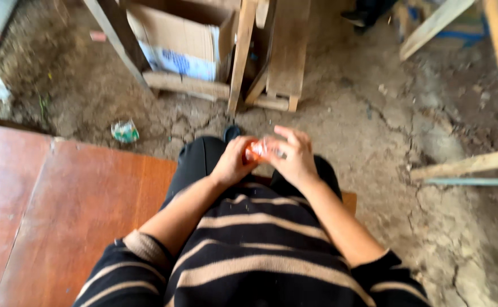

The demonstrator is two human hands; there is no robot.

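Both my hands meet in front of my lap, over my dark trousers. My left hand (232, 162) and my right hand (295, 158) together grip a small orange and clear wrapped object (258, 149) between the fingertips. The object is blurred, so its kind is unclear. My forearms come out of rolled-up black sleeves with tan stripes.
A reddish-brown board (61, 210) lies at my left. Ahead stand a cardboard box (178, 42) and wooden frame pieces (271, 62). A crumpled green wrapper (125, 131) lies on the cracked dirt floor (385, 131). Wooden planks (467, 165) run along the right.
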